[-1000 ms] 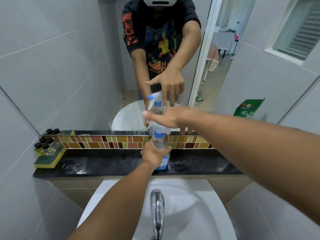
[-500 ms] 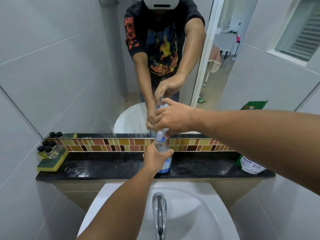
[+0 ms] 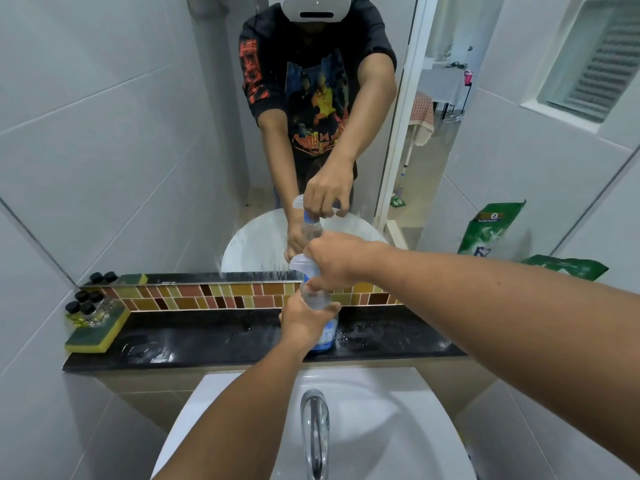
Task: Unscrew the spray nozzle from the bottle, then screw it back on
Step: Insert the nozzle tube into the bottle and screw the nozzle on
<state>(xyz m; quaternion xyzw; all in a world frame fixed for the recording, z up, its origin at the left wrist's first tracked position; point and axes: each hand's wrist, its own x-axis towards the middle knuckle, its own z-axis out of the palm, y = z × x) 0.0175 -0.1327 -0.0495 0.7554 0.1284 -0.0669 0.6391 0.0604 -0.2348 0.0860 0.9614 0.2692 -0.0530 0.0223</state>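
One clear bottle (image 3: 323, 327) with a blue label band stands upright on the black table (image 3: 214, 341) behind the basin (image 3: 398, 427), close to the mirror (image 3: 138, 133). The left hand (image 3: 304, 320) is wrapped around its body, and the right hand (image 3: 337, 261) is closed over the pale spray nozzle (image 3: 300, 266) on the neck, fingers pinched at the blue collar. One chrome tap (image 3: 314, 431) rises at the near edge of the basin.

At the left end of the table lies one yellow-and-green sponge (image 3: 97, 332), carrying four small black-capped vials (image 3: 85, 306). At the right stands one green bag (image 3: 568, 268); its lettering cannot be read directly, and its reflection shows only mirrored marks. The shirt reflected in the mirror bears red lettering too blurred to make out.

Compared with half a second ago, the right hand has turned on the nozzle, so more of the nozzle's pale top now shows to the left of the knuckles. The left hand keeps the same grip, and the bottle has not shifted on the table.
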